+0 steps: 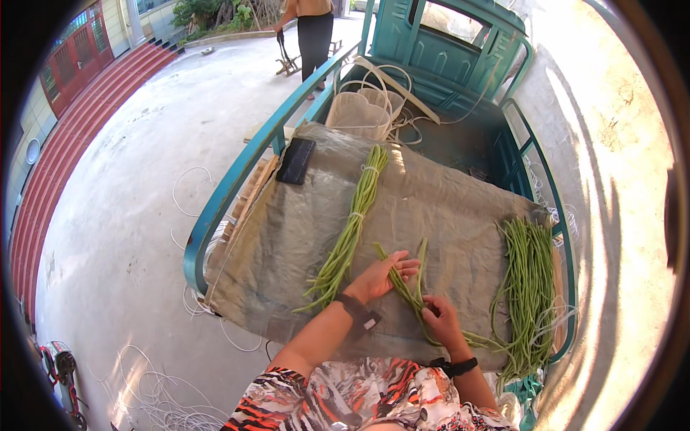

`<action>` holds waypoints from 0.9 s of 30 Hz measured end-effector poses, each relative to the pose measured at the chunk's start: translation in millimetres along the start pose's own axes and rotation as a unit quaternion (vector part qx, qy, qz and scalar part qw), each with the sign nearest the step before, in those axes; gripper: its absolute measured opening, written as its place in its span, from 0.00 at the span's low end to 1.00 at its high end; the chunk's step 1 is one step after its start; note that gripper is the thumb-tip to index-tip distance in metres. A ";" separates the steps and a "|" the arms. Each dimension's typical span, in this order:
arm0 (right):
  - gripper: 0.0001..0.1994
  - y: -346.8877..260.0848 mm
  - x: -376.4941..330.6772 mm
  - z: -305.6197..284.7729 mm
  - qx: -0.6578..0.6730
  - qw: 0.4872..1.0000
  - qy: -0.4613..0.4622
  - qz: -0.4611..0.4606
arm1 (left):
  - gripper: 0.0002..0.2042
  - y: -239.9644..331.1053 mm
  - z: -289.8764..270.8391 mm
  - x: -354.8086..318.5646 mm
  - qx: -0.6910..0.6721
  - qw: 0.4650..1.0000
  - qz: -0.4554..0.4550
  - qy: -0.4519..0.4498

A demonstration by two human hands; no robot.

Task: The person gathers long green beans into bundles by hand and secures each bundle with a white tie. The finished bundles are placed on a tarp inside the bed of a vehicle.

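A few green long beans (404, 289) run through both my hands over the brown sheet (445, 215). My left hand (381, 279) has them across its palm, under the thumb, its fingers pointing right. Lower and to the right, my right hand (441, 320) pinches the same beans between thumb and bent fingers. Left of my hands lies a long bundle of beans (356, 215), bound with white ties at two places. At the sheet's right edge sits a thick heap of loose beans (526, 287), some trailing toward my right hand.
The sheet covers a raised surface on a teal cargo vehicle's bed, between side rails (237, 179). A dark flat rectangular object (296, 161) lies at the far left. Beyond are clear plastic baskets (359, 111) and white straps. A person (314, 43) stands past the left rail.
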State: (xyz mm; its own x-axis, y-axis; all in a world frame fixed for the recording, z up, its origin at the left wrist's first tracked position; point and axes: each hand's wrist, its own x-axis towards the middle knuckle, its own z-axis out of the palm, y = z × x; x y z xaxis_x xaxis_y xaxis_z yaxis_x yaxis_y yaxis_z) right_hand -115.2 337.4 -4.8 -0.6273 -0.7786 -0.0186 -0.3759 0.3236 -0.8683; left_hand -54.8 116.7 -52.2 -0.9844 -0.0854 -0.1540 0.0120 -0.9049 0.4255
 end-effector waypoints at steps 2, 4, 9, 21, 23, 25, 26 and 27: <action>0.13 -9.2 -3.0 -1.7 -0.031 0.998 -0.006 -0.051 | 0.25 -0.2 -3.2 -1.0 0.017 1.000 -0.002 -0.006; 0.12 -8.0 -4.7 2.4 -0.014 0.999 0.033 -0.026 | 0.23 -1.9 -4.1 3.0 0.012 1.000 -0.009 -0.010; 0.11 0.1 17.5 -0.5 0.134 0.980 0.142 0.044 | 0.22 -0.6 -7.4 3.1 0.045 0.998 -0.019 0.029; 0.12 -35.6 -9.5 1.7 -0.079 0.995 -0.064 -0.005 | 0.20 -5.6 -14.8 1.0 -0.025 1.000 0.009 0.009; 0.13 -24.8 -17.4 -5.2 -0.104 0.992 -0.049 0.047 | 0.20 -4.9 -10.9 2.3 -0.035 0.999 0.015 0.004; 0.13 -25.7 -22.0 -9.8 -0.099 0.992 -0.040 0.060 | 0.20 -0.7 -4.1 2.4 -0.025 0.999 0.014 0.019; 0.13 -27.0 -21.5 -12.4 -0.095 0.993 -0.033 0.063 | 0.20 0.1 -3.8 2.7 -0.028 0.999 0.008 0.020; 0.13 -28.9 -23.0 -14.3 -0.094 0.993 -0.032 0.070 | 0.20 0.9 -3.6 2.4 -0.018 0.999 0.020 0.020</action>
State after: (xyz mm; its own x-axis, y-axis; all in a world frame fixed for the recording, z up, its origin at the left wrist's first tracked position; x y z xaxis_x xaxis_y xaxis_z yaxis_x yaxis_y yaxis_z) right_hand -99.7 353.7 27.8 -0.6394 -0.7500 -0.1694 -0.4127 0.5207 -0.7474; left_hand -56.5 114.2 -55.4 -0.9751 -0.1382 -0.1735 0.0584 -0.9146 0.4002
